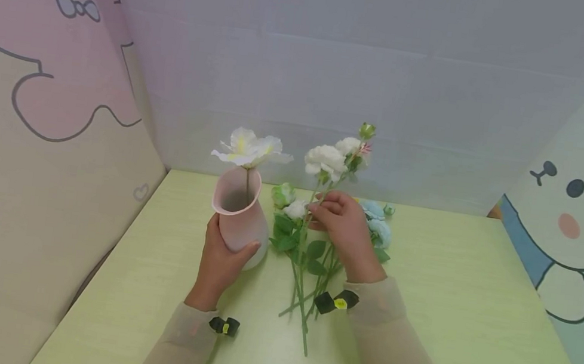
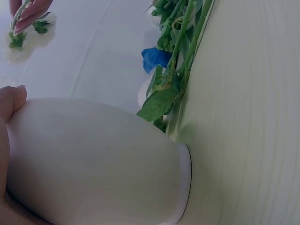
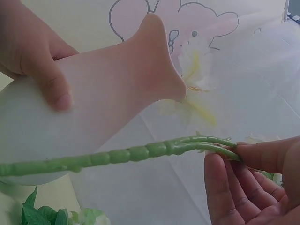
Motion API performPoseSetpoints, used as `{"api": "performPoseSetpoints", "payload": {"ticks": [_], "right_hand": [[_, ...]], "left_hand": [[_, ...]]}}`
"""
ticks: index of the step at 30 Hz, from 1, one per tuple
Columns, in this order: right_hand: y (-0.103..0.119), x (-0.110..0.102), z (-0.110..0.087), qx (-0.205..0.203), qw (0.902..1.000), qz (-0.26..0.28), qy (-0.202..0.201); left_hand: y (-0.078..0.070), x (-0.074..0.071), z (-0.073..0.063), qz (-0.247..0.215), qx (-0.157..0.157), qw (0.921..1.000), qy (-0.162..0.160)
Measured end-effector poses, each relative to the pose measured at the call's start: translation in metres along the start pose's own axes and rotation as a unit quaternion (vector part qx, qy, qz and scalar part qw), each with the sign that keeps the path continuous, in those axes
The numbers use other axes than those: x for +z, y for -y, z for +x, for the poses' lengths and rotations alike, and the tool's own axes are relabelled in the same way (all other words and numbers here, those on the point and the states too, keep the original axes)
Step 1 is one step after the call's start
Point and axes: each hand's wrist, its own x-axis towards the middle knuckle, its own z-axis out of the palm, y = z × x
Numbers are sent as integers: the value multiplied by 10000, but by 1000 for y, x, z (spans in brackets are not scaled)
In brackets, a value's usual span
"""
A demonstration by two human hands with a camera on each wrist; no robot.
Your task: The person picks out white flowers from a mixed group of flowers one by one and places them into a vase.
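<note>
My left hand (image 1: 223,264) grips the side of a pink-and-white vase (image 1: 240,230), its thumb across the front. The vase's base (image 2: 185,183) meets the table in the left wrist view. A white flower with yellow markings (image 1: 252,149) stands in the vase, its stem inside the mouth. To the right, my right hand (image 1: 346,227) pinches the green stem (image 3: 117,157) of a spray of white flowers (image 1: 325,160) between thumb and fingers. The blooms are above that hand, and the stem's lower end hangs toward me, outside the vase.
Behind and below the right hand, several more flowers lie on the pale table (image 1: 449,320), among them a green bloom (image 1: 284,195) and light blue blooms (image 1: 379,231). A plain backdrop (image 1: 293,80) rises at the table's far edge, with cartoon-printed panels on both sides.
</note>
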Motion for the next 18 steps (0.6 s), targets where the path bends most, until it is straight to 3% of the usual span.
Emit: {"api": "performPoseSetpoints", "payload": {"ticks": [7,18], "right_hand": [[15,6,-3,-444,9988,174,55],[41,16,-1,-877,9949,489,78]], "left_hand": [[0,2,0,31,-113,9999,9],[0,0,0,3,-11,10000,-10]]}}
